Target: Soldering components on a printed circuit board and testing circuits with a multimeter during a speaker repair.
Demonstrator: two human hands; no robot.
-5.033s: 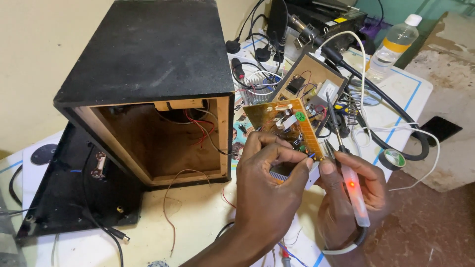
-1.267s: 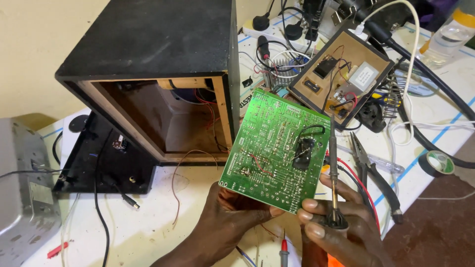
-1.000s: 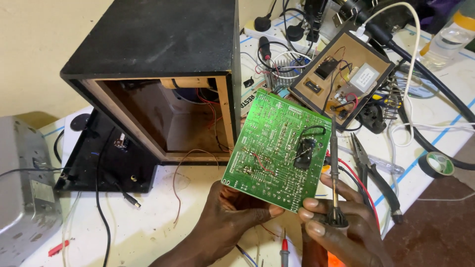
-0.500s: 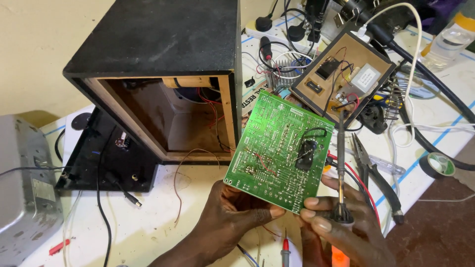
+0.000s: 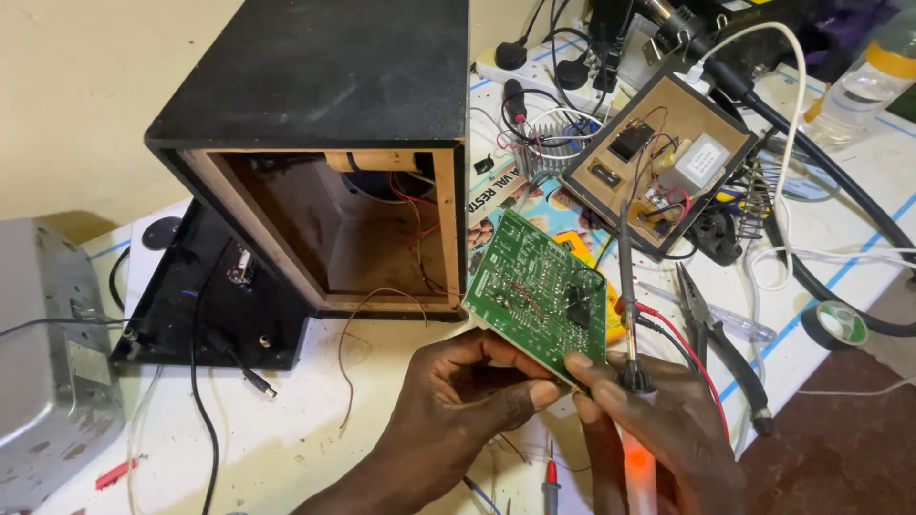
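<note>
Left hand [image 5: 458, 401] pinches the green circuit board [image 5: 539, 296] tilted solder-side up, while right hand [image 5: 658, 429] fingers grip the soldering iron [image 5: 627, 296] beside it

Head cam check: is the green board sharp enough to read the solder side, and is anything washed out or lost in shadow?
Head view: the green circuit board is fairly sharp, traces visible, fine joints not resolvable. The open speaker box goes dark at its back. The white tabletop at right is bright but not blown out. The left hand and right hand are evenly lit, with no motion blur.

glossy green circuit board [image 5: 539, 291], matt black speaker box [image 5: 324, 86] w/ bare wood inside.
</note>
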